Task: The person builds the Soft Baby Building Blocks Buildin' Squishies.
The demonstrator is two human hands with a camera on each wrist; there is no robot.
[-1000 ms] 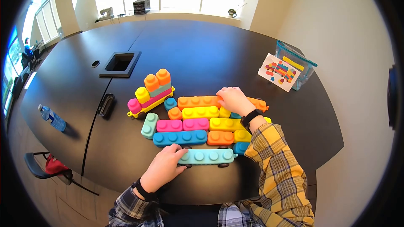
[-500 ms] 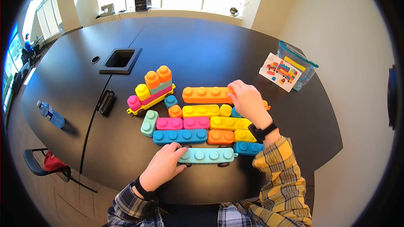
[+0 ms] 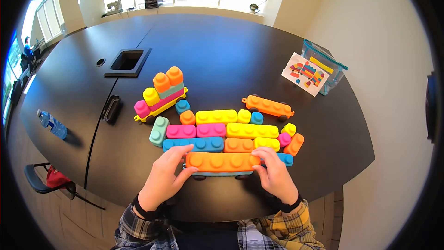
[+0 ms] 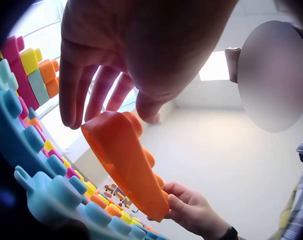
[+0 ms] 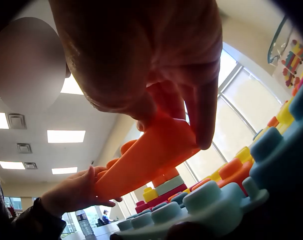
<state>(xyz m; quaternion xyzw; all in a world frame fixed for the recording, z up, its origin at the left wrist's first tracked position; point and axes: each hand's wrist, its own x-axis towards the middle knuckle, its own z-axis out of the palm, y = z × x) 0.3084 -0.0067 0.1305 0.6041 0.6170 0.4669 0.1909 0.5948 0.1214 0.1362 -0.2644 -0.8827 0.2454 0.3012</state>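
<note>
Held at both ends, a long orange building block (image 3: 226, 167) is close over a light teal wheeled train base (image 3: 223, 174). My left hand (image 3: 163, 175) grips its left end between thumb and fingers. At the other end my right hand (image 3: 279, 176) pinches the same block. From the right wrist view, a gap shows between the orange block (image 5: 146, 157) and the studs of the teal base (image 5: 209, 212). Most of the base is hidden beneath the block in the head view.
Rows of loose blocks, among them a blue one (image 3: 210, 144) and a yellow one (image 3: 252, 131), lie just beyond. Behind them stand a stacked train car (image 3: 164, 102) and an orange wheeled base (image 3: 268, 106). A picture card (image 3: 305, 74) leans on a clear bag (image 3: 335, 76); a bottle (image 3: 52, 124) stands left.
The right hand lifted the long orange block from the back row and brought it toward the body, over the teal base. The left hand moved from the base to the block. The orange wheeled base is now uncovered.
</note>
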